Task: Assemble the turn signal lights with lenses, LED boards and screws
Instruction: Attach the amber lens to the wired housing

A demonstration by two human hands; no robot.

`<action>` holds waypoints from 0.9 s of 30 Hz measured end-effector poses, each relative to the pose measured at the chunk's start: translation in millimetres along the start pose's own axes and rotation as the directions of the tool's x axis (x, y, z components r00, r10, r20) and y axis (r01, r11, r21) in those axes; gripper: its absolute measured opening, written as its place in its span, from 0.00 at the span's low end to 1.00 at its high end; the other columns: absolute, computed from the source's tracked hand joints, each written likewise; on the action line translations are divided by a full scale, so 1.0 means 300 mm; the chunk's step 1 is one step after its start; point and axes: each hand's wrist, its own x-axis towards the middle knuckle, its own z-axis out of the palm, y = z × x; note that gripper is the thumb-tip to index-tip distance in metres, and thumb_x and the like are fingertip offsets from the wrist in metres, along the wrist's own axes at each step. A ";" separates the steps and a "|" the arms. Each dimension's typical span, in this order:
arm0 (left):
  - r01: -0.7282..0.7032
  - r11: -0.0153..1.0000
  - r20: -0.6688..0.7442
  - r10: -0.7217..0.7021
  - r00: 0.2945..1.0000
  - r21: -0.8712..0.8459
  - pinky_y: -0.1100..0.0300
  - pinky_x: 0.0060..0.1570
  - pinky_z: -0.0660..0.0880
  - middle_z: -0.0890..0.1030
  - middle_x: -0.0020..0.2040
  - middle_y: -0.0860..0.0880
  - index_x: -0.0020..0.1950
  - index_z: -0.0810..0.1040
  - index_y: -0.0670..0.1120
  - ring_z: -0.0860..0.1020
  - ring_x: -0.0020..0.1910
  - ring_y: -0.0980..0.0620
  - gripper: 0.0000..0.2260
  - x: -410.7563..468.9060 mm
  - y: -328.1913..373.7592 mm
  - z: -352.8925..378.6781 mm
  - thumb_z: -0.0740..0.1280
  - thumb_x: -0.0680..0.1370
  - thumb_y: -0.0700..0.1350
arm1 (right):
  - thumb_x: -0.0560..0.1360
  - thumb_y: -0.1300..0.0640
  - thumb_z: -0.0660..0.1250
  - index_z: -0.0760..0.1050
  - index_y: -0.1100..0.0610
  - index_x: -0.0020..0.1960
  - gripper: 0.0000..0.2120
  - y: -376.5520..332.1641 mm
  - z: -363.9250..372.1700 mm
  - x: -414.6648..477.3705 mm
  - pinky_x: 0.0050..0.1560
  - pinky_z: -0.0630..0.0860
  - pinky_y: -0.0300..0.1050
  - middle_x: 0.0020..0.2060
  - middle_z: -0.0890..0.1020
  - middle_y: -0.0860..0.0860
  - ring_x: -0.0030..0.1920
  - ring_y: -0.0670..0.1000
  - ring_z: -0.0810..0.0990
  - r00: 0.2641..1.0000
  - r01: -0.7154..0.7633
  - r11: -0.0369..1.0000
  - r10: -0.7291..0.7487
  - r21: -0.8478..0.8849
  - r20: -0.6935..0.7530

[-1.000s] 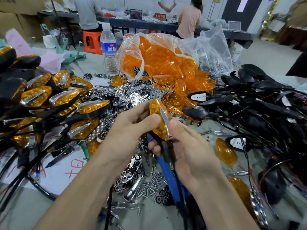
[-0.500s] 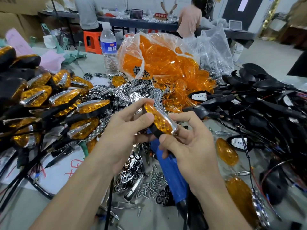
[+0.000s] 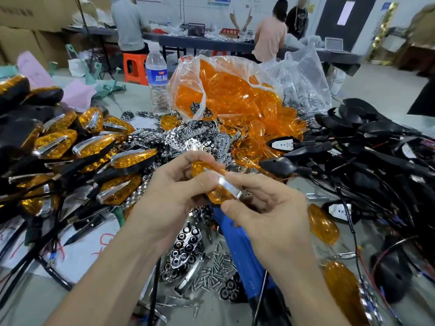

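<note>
Both hands hold one turn signal light (image 3: 219,194) with an amber lens and a chrome strip, just above the table's middle. My left hand (image 3: 174,191) grips its far end, thumb pressed on the lens. My right hand (image 3: 263,208) pinches the near end between thumb and forefinger. Small screws (image 3: 216,267) lie scattered below the hands, beside chrome reflector pieces (image 3: 186,245). A clear bag of amber lenses (image 3: 226,90) stands behind. Black housings with wires (image 3: 376,156) are heaped at the right.
Finished amber lights (image 3: 70,149) are piled at the left. A blue-handled tool (image 3: 244,250) lies under my right hand. A water bottle (image 3: 156,78) stands behind the chrome parts. Loose amber lenses (image 3: 323,224) lie at the right. People work at tables in the background.
The light has been turned from upright to lying almost flat between my hands. Both hands shifted slightly upward and my right thumb and forefinger moved onto its near end.
</note>
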 end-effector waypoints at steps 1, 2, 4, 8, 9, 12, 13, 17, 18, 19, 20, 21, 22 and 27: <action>-0.023 0.999 -0.007 0.022 1.000 -0.027 0.54 0.41 0.82 0.86 0.49 0.43 0.47 0.85 0.49 0.85 0.43 0.45 0.12 0.001 -0.004 0.002 0.77 0.64 0.45 | 0.68 0.65 0.79 0.86 0.40 0.55 0.24 0.000 -0.008 0.005 0.43 0.83 0.39 0.49 0.88 0.42 0.47 0.47 0.88 0.999 -0.042 0.999 0.042 0.017 0.010; -0.051 0.997 -0.004 0.051 0.999 -0.055 0.54 0.41 0.83 0.86 0.49 0.44 0.46 0.86 0.50 0.85 0.44 0.45 0.11 0.001 -0.006 0.005 0.77 0.64 0.44 | 0.68 0.62 0.80 0.84 0.40 0.58 0.25 -0.004 -0.020 0.011 0.44 0.83 0.39 0.50 0.88 0.42 0.49 0.47 0.88 0.994 -0.106 0.994 0.105 0.041 0.027; -0.124 0.990 0.008 0.125 0.992 -0.074 0.51 0.45 0.83 0.86 0.50 0.44 0.45 0.86 0.51 0.85 0.47 0.43 0.12 0.001 -0.003 0.011 0.80 0.63 0.44 | 0.67 0.52 0.80 0.79 0.37 0.63 0.27 -0.023 -0.044 0.022 0.42 0.81 0.40 0.50 0.88 0.45 0.46 0.48 0.88 0.962 -0.253 0.966 0.247 0.044 0.114; -0.190 0.980 0.104 0.195 0.975 -0.058 0.52 0.54 0.82 0.86 0.53 0.44 0.53 0.86 0.51 0.84 0.53 0.42 0.24 -0.004 0.009 0.008 0.86 0.60 0.51 | 0.71 0.44 0.76 0.85 0.42 0.54 0.12 -0.064 -0.084 0.057 0.36 0.74 0.38 0.37 0.85 0.45 0.35 0.45 0.81 0.943 -0.164 0.980 0.190 -0.117 0.274; -0.197 0.979 0.115 0.202 0.973 -0.048 0.52 0.55 0.81 0.86 0.53 0.45 0.54 0.86 0.52 0.84 0.54 0.43 0.24 -0.003 0.009 0.003 0.86 0.60 0.50 | 0.72 0.46 0.77 0.86 0.43 0.53 0.10 -0.077 -0.093 0.068 0.38 0.77 0.43 0.38 0.86 0.46 0.37 0.48 0.82 0.948 -0.127 0.984 0.158 -0.127 0.277; -0.242 0.965 0.105 0.231 0.967 0.100 0.55 0.55 0.80 0.87 0.55 0.47 0.55 0.87 0.53 0.84 0.57 0.47 0.21 -0.002 0.008 -0.001 0.80 0.65 0.37 | 0.69 0.47 0.79 0.86 0.41 0.54 0.14 -0.104 -0.124 0.094 0.50 0.81 0.58 0.44 0.88 0.47 0.46 0.53 0.85 0.960 -0.010 0.951 0.095 -0.308 0.263; -0.240 0.959 0.103 0.226 0.969 0.151 0.56 0.55 0.80 0.87 0.57 0.47 0.56 0.87 0.53 0.84 0.59 0.47 0.21 -0.006 0.005 0.001 0.78 0.66 0.36 | 0.67 0.46 0.79 0.85 0.37 0.53 0.15 -0.110 -0.129 0.100 0.51 0.81 0.54 0.45 0.87 0.43 0.46 0.48 0.85 0.963 0.022 0.928 0.080 -0.373 0.257; -0.236 0.912 0.083 0.220 0.972 0.336 0.64 0.52 0.80 0.88 0.55 0.55 0.58 0.86 0.62 0.86 0.54 0.54 0.19 -0.016 -0.001 0.027 0.77 0.70 0.45 | 0.63 0.50 0.84 0.78 0.21 0.46 0.26 -0.117 -0.127 0.107 0.47 0.75 0.26 0.46 0.82 0.25 0.49 0.34 0.82 0.977 0.093 0.877 0.012 -0.471 0.214; -0.247 0.898 0.076 0.236 0.969 0.364 0.65 0.51 0.80 0.88 0.53 0.55 0.57 0.86 0.63 0.86 0.52 0.55 0.18 -0.016 -0.003 0.030 0.77 0.70 0.45 | 0.63 0.52 0.85 0.78 0.24 0.49 0.28 -0.110 -0.128 0.109 0.46 0.72 0.22 0.46 0.80 0.23 0.49 0.31 0.81 0.980 0.090 0.867 0.010 -0.490 0.197; -0.264 0.891 0.071 0.256 0.964 0.369 0.65 0.48 0.80 0.88 0.51 0.55 0.57 0.87 0.62 0.86 0.49 0.56 0.18 -0.016 -0.004 0.030 0.77 0.70 0.44 | 0.63 0.53 0.85 0.78 0.27 0.52 0.29 -0.106 -0.128 0.111 0.47 0.70 0.20 0.47 0.79 0.22 0.50 0.29 0.80 0.983 0.090 0.858 0.006 -0.506 0.185; -0.285 0.888 0.068 0.280 0.958 0.362 0.67 0.45 0.80 0.88 0.50 0.54 0.57 0.87 0.60 0.86 0.45 0.57 0.18 -0.017 -0.005 0.029 0.77 0.71 0.42 | 0.63 0.52 0.85 0.78 0.28 0.54 0.28 -0.105 -0.128 0.110 0.47 0.69 0.19 0.48 0.79 0.22 0.50 0.29 0.79 0.984 0.091 0.851 0.005 -0.518 0.180; -0.302 0.886 0.065 0.299 0.952 0.352 0.68 0.42 0.80 0.89 0.49 0.53 0.57 0.87 0.58 0.86 0.42 0.58 0.18 -0.018 -0.005 0.027 0.77 0.71 0.40 | 0.64 0.51 0.84 0.79 0.30 0.56 0.27 -0.103 -0.129 0.112 0.47 0.69 0.19 0.49 0.80 0.23 0.50 0.29 0.79 0.983 0.088 0.850 0.010 -0.519 0.183; -0.311 0.887 0.066 0.308 0.949 0.342 0.65 0.42 0.82 0.89 0.49 0.52 0.57 0.87 0.56 0.86 0.42 0.57 0.18 -0.018 -0.007 0.024 0.77 0.70 0.39 | 0.65 0.49 0.83 0.81 0.31 0.58 0.26 -0.101 -0.132 0.113 0.47 0.69 0.19 0.49 0.80 0.24 0.50 0.29 0.79 0.983 0.077 0.856 0.021 -0.512 0.185; -0.353 0.889 0.116 0.333 0.936 0.291 0.51 0.61 0.81 0.88 0.56 0.50 0.58 0.87 0.53 0.85 0.59 0.46 0.18 -0.011 -0.022 0.023 0.79 0.69 0.42 | 0.68 0.49 0.82 0.86 0.40 0.58 0.19 -0.073 -0.141 0.106 0.53 0.77 0.32 0.47 0.86 0.33 0.51 0.36 0.84 0.989 0.068 0.897 -0.002 -0.437 0.151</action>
